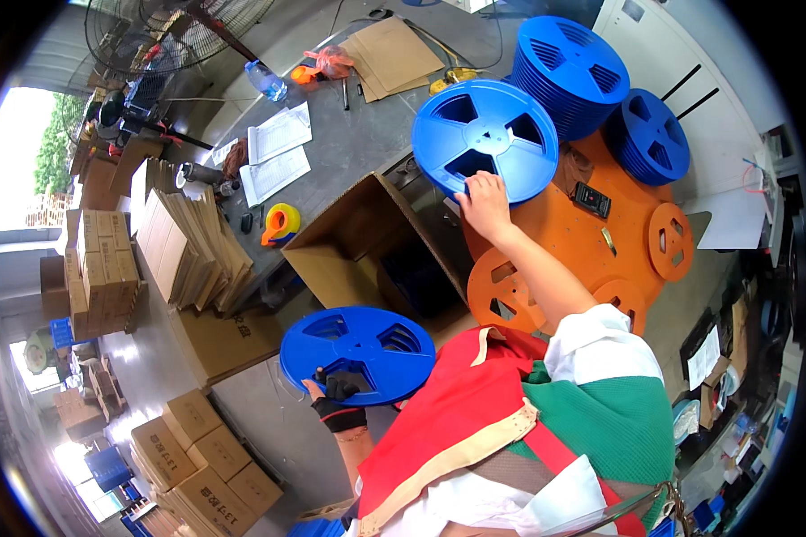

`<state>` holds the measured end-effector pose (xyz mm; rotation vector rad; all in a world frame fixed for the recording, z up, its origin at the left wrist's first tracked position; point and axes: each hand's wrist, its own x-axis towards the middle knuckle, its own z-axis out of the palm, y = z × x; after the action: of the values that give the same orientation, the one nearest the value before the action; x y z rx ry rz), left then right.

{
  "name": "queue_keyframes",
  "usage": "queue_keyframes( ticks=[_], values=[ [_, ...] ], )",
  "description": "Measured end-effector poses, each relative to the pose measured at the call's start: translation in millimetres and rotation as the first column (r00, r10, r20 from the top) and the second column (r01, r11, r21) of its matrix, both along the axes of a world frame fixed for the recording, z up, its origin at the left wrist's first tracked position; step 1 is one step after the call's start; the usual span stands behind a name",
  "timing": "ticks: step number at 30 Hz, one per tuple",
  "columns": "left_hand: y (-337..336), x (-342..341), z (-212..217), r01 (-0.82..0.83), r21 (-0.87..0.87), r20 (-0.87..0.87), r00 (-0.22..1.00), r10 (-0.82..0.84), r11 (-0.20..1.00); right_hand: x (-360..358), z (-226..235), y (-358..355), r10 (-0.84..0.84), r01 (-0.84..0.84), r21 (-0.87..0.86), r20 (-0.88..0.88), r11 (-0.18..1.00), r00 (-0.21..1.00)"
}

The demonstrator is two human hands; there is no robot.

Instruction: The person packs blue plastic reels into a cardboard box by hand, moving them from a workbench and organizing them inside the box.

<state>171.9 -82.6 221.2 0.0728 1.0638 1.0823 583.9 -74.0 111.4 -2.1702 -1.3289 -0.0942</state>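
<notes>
My left hand (340, 407), in a black fingerless glove, grips a blue plastic reel (360, 344) by its near edge, with fingers at one of its window openings. This reel is held out to the left, in front of an open cardboard box (331, 259). Reaching forward, my bare right hand (486, 208) grips the near rim of another blue reel (521, 168) at its lower opening. That reel is tilted and lies beside a tall stack of blue reels (571, 67). Dark round edges show inside the box.
An orange turntable (546, 246) with round orange plates carries a small dark device (592, 200). A shorter blue reel stack (649, 143) stands far right. Papers (276, 143), a bottle (265, 80) and a tape roll (281, 224) lie on the grey table; flattened cartons (184, 246) stand left.
</notes>
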Motion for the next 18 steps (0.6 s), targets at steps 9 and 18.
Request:
queue_keyframes(
  ticks=[9,18],
  values=[
    [20.9,-7.2,-26.2,0.308,0.174,0.160,0.928,-0.335,0.935,-48.6,95.6,-66.6,0.436,0.613,0.324,-0.899,0.721,-0.037],
    [19.8,39.5,0.4,0.433,0.373,0.142,0.847,-0.512,0.821,-100.5,47.2,-79.4,0.063,0.330,-0.205,-0.759,0.922,-0.648]
  ],
)
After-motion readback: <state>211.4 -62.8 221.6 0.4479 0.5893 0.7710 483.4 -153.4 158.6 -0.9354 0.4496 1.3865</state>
